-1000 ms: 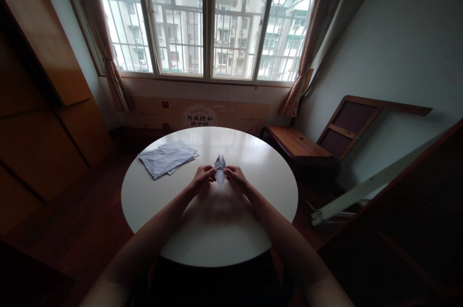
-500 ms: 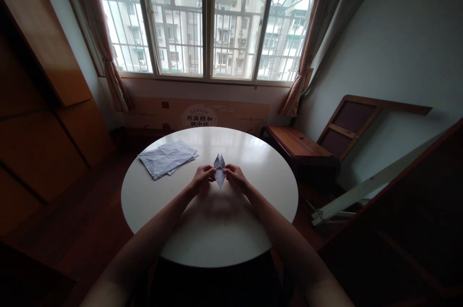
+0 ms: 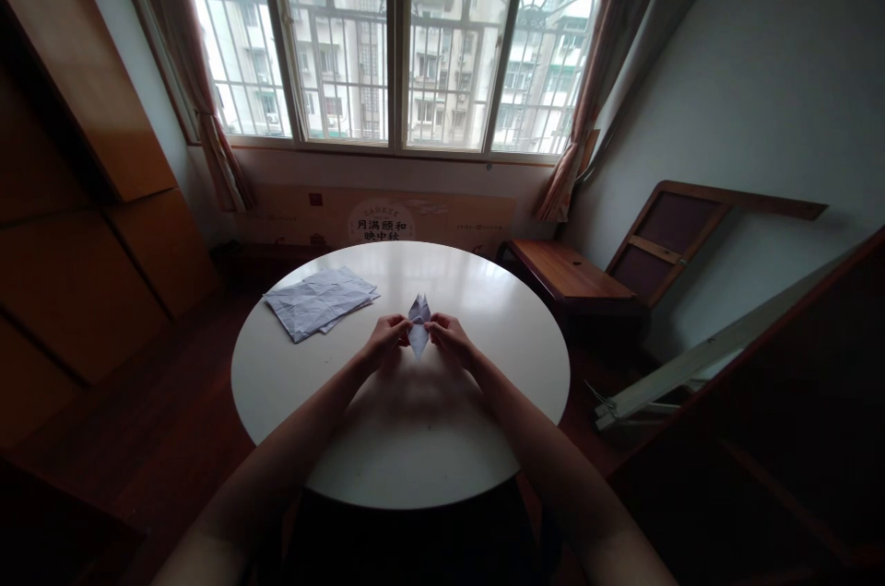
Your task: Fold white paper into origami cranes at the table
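A small folded paper shape (image 3: pixel 418 321), pale with two points at its top and a pointed bottom, is held upright over the middle of the round white table (image 3: pixel 387 448). My left hand (image 3: pixel 384 339) pinches its left edge and my right hand (image 3: pixel 448 337) pinches its right edge, fingers closed on both. Both forearms reach in from the near edge of the table.
A loose stack of creased white paper sheets (image 3: pixel 318 300) lies on the table's far left. A low wooden bench (image 3: pixel 563 271) and a leaning wooden frame (image 3: pixel 667 240) stand at the right. Wooden cabinets (image 3: pixel 83 227) line the left wall. A barred window (image 3: pixel 394 33) is ahead.
The folded paper has narrowed slightly between my fingers, and my hands have drawn a little closer together. Nothing else has moved.
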Demonstrator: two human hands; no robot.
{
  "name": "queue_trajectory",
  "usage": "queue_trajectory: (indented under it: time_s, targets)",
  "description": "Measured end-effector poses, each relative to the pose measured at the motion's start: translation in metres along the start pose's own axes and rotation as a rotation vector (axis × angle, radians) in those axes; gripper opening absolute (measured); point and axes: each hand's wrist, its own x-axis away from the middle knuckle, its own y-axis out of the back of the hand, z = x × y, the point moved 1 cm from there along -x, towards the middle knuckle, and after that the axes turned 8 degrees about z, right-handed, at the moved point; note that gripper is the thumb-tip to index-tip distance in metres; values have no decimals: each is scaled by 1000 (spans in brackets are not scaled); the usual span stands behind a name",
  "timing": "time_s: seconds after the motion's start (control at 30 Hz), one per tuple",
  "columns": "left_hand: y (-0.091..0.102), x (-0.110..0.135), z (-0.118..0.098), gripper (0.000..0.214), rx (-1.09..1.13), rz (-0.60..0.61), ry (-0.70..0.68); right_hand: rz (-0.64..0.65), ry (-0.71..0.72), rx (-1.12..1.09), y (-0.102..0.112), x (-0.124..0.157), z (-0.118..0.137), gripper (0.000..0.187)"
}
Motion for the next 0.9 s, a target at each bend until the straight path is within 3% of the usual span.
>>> queue_trajectory:
  time_s: [0.9]
  targets:
    - [0, 1, -3, 29, 6, -18, 12, 7, 0, -2, 0, 1, 3, 35]
